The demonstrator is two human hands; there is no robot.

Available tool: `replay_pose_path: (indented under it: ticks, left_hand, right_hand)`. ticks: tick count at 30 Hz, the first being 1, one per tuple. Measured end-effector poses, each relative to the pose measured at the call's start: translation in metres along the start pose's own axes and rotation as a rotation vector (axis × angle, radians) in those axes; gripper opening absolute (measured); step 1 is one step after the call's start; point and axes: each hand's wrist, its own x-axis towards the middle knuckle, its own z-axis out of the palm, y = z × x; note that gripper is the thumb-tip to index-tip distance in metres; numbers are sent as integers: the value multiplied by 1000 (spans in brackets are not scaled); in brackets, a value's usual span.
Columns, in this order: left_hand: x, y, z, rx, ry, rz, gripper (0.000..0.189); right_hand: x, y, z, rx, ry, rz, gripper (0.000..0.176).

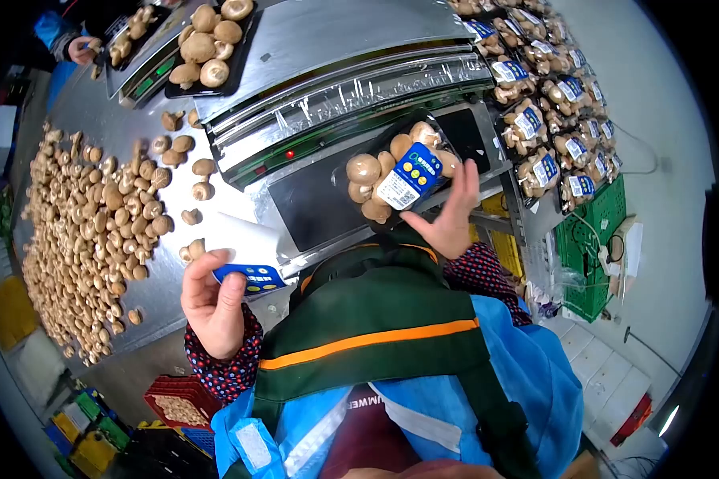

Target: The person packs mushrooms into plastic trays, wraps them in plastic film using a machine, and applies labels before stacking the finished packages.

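Pack of mushrooms [385, 164], lying label side up on the dark plate [307, 209] at the front of the wrapping machine [351, 84]. A blue and white label [410, 176] crosses its top. The right hand [449, 214] is spread at the pack's right end, its grip released; whether it touches the wrap cannot be told. The left hand [218, 307] pinches a second label [256, 277] between thumb and fingers, in front of the machine. Left of the machine, loose mushrooms [96, 231] are heaped on the metal worktop [153, 297]; a filled black tray [240, 68] stands farther back. Right of the machine lie rows of labelled packs [529, 121], near a green crate [591, 275]. Another person's hand [80, 50] appears at upper left.
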Motion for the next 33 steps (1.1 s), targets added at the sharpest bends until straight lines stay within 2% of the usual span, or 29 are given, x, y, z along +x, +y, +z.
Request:
replay_pose_path:
  ticks: [1, 2, 3, 5, 6, 7, 9, 11, 12, 13, 15, 16, 17, 19, 20, 21, 23, 25, 26, 27, 28, 29, 31, 32, 33]
  left_hand:
    - [5, 5, 10, -18, 29, -4, 56]
    - [9, 9, 15, -23, -10, -17, 50]
    - [15, 16, 23, 52, -62, -82, 39]
    - [21, 6, 29, 91, -169, -160, 27]
    - [27, 5, 40, 163, -117, -156, 14]
    - [32, 9, 42, 362, -158, -134, 10]
    - [40, 10, 51, 379, -168, -95, 10]
    - [50, 3, 62, 253, -192, -72, 11]
    - [55, -2, 69, 186, -227, -140, 14]
    - [58, 2, 81, 191, -286, -213, 18]
    - [63, -4, 97, 250, -391, -280, 20]
    - [66, -10, 104, 220, -427, -283, 21]
    - [71, -10, 112, 223, -472, -307, 21]
    - [82, -5, 120, 313, -524, -244, 19]
    - [85, -9, 118, 250, -437, -252, 13]
    - [90, -8, 121, 345, -348, -216, 7]
    - [97, -13, 127, 207, -99, -215, 9]
    - [105, -13, 135, 193, 37, -146, 13]
    - [109, -9, 143, 217, 75, -122, 16]
    - [109, -17, 140, 176, 103, -106, 18]
    - [109, -21, 145, 214, 142, -100, 20]
    - [113, -24, 157, 252, 184, -90, 24]
    - [123, -8, 196, 403, 293, -308, 41]
    - [117, -30, 164, 1033, 10, 150, 39]
    - [127, -22, 181, 1146, -12, 98, 35]
  right_hand:
    - [-7, 6, -4, 73, 18, 70, 97]
    - [-17, 17, 2, 221, 38, 268, 96]
    - [-18, 25, 14, 609, 63, 613, 80]
    - [0, 39, 6, 1144, -7, 1037, 61]
    - [16, 28, 7, 1185, 34, 1072, 48]
    - [20, 29, 9, 1230, 21, 1089, 43]
    - [17, 40, 13, 1343, -50, 1081, 40]
    - [26, 19, -1, 1282, 21, 1047, 43]
    - [24, 15, 2, 1273, 81, 958, 46]
    - [21, 10, 6, 1262, 125, 882, 51]
    - [26, 5, 10, 1416, 217, 889, 57]
    - [31, 7, 9, 1346, 197, 868, 58]
    - [30, 11, -1, 1381, 146, 953, 58]
    - [29, 32, -22, 1470, 226, 846, 53]
    - [29, 51, -41, 1501, 298, 768, 46]
    - [31, 75, -63, 1524, 384, 716, 39]
    - [39, 125, -127, 1709, 499, 744, 31]
    - [34, 202, -179, 1597, 458, 681, 28]
    - [30, 249, -197, 1511, 627, 805, 24]
    - [22, 312, -209, 1429, 795, 843, 20]
    - [21, 363, -227, 1318, 863, 789, 18]
    - [35, 391, -248, 1330, 891, 726, 18]
    - [63, 470, -275, 1328, 958, 607, 18]
    - [85, 502, -286, 1317, 986, 600, 18]
    - [106, 535, -294, 1309, 1019, 598, 19]
